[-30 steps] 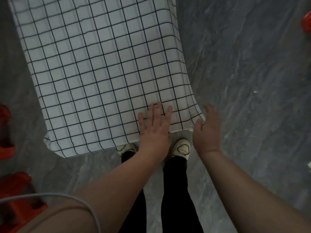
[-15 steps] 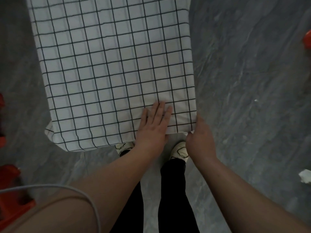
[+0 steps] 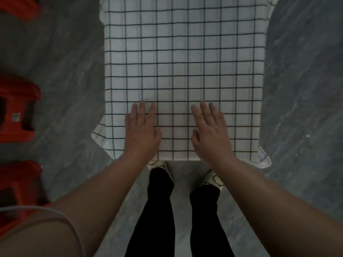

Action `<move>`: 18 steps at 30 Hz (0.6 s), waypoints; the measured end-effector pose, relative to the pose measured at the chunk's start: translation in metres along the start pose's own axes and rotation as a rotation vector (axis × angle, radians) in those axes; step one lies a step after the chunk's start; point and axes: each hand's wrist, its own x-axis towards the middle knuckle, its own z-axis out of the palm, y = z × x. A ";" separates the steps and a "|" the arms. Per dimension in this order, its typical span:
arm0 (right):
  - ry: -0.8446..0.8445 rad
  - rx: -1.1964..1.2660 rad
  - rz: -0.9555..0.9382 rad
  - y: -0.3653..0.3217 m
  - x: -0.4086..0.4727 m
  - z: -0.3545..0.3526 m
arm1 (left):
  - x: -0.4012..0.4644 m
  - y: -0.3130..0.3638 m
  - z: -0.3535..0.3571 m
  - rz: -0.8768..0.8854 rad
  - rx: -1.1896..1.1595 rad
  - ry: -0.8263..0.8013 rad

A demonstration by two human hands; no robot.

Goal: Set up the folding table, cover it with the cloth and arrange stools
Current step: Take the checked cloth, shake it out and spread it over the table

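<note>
A white cloth with a black grid (image 3: 185, 62) covers the folding table in front of me, its corners hanging off at the near left and near right. My left hand (image 3: 142, 129) lies flat on the cloth near the table's near edge, fingers straight. My right hand (image 3: 210, 130) lies flat beside it, a little to the right, fingers also straight. The table itself is hidden under the cloth. Red stools (image 3: 17, 108) stand on the floor to the left of the table.
Grey marbled floor (image 3: 300, 89) surrounds the table. Another red stool (image 3: 20, 184) stands at the lower left and one more (image 3: 20, 6) at the top left. My legs and light shoes (image 3: 213, 179) stand just before the table's near edge.
My right hand left the cloth's near right corner and now lies flat on top. The view swung so the table sits straight ahead, and the left hand shifted left.
</note>
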 end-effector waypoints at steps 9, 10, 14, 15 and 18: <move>-0.173 -0.124 -0.192 -0.097 0.032 0.038 | -0.010 -0.095 -0.015 -0.464 -0.473 0.242; -0.196 -0.131 -0.216 -0.105 0.032 0.043 | -0.019 -0.103 -0.014 -0.497 -0.530 0.239; -0.260 -0.198 -0.225 -0.122 0.033 0.057 | -0.048 -0.116 -0.013 -0.572 -0.786 -0.008; -0.257 -0.223 -0.218 -0.124 0.033 0.060 | -0.051 -0.117 -0.014 -0.596 -0.827 -0.088; -0.234 -0.289 -0.216 -0.124 0.032 0.067 | -0.043 -0.122 -0.005 -0.706 -0.996 -0.181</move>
